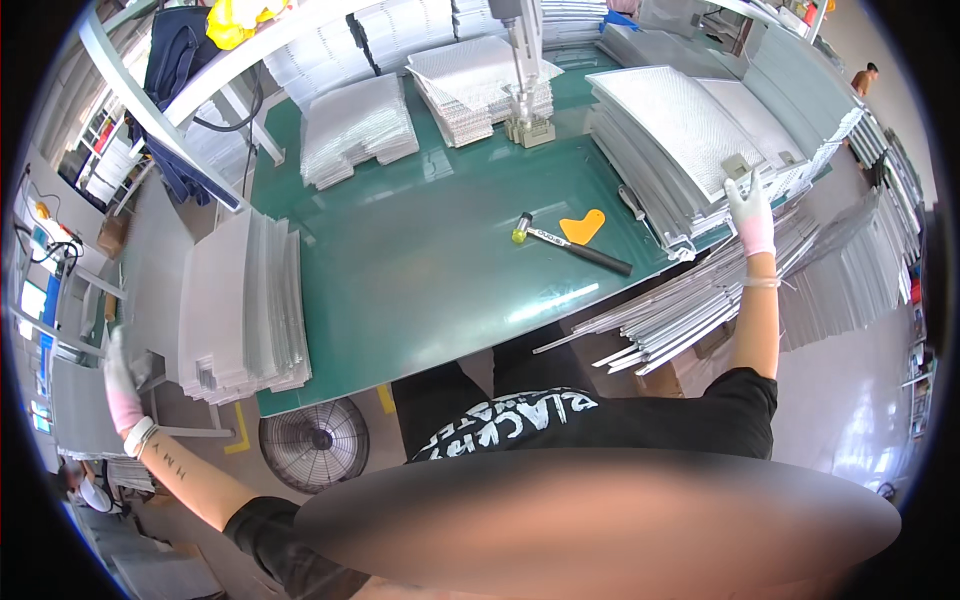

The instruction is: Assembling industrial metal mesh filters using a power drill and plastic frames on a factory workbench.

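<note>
My right hand (750, 215), in a white glove, is at the near corner of a stack of thin white panels (670, 115) on the right. Its fingers look spread over the top panel's edge, close to a small beige-grey patch (735, 165). Far out to the left is my left hand (121, 385), also gloved, with fingers stretched upward along a large grey sheet (150, 265). Whether it touches the sheet I cannot tell. On the green tabletop (400, 270) lie a hammer (575, 246) with a black handle and a yellow scraper (583, 227).
Stacked panels stand on the left edge (240, 300) and along the back (360, 125). A metal fixture (525, 90) comes down at the back. Long pale strips (690, 300) jut out below the right stack. A floor fan (314, 446) sits under the front edge.
</note>
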The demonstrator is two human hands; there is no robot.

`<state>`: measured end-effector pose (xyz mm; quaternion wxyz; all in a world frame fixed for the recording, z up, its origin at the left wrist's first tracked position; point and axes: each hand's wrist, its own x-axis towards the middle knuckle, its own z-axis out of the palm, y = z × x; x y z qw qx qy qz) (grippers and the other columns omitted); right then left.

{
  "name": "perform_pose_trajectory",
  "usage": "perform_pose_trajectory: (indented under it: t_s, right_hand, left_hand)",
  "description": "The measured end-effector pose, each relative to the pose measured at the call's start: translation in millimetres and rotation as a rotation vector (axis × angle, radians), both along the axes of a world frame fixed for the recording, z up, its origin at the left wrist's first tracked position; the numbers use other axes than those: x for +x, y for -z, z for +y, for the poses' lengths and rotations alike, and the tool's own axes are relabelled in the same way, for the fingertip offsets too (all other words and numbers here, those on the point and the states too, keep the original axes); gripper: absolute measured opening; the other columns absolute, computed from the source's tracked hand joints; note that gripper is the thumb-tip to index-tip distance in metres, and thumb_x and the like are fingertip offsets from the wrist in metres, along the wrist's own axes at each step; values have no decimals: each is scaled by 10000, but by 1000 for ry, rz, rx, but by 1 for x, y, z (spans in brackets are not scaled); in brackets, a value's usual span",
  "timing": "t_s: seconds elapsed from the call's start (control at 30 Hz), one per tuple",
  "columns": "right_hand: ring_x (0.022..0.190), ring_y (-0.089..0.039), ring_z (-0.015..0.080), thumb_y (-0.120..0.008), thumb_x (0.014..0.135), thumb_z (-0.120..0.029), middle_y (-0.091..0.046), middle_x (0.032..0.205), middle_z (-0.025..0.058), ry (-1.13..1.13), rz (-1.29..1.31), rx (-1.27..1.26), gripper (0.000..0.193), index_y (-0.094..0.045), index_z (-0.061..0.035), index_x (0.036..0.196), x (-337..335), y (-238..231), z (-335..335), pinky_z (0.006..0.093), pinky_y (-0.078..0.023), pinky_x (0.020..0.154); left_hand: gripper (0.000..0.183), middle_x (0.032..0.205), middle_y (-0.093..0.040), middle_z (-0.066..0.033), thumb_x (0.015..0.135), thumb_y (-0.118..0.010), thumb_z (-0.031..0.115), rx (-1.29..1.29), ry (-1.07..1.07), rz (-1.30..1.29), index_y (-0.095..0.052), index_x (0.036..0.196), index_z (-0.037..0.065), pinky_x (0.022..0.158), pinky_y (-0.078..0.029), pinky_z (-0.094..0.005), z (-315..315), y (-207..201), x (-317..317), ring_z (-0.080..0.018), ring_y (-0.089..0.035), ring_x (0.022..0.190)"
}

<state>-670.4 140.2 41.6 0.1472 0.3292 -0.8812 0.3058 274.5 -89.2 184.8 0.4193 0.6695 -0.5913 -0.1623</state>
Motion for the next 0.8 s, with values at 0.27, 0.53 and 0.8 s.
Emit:
perform_pose_trajectory:
  t_s: [0.27, 0.53, 0.8]
  right_hand:
    - [927, -697, 267, -639, 898, -91, -707, 1094, 173, -569, 74, -278, 296, -672, -26, 1185, 180, 31, -32, 347, -536, 835]
    - [1364, -400, 378, -598, 878, -306, -488, 1419, 176, -1273, 23, 310, 484, -584, -109, 1320, 309, 134, -167, 542, -275, 1138]
    - [1418, -324, 402, -573, 888, -321, -413, 1496, 176, -1281, 314, 675, 547, -507, -157, 1406, 329, 99, -287, 621, -188, 1149]
  left_hand:
    - [461, 1128, -693, -149, 747, -765, 215, -131, 483, -403, -677, 1150, 11, 922, -514, -373, 119, 46, -285, -262, -680, 1002]
    - [662, 973, -696, -183, 879, -570, 614, 199, 912, -618, -629, 1145, 11, 745, -555, -441, 114, 228, -405, -342, -693, 865]
    - [618, 1306, -594, -223, 902, -619, 476, -46, 587, -314, -582, 1300, 5, 1071, -412, -421, -91, 207, -363, -355, -544, 1245]
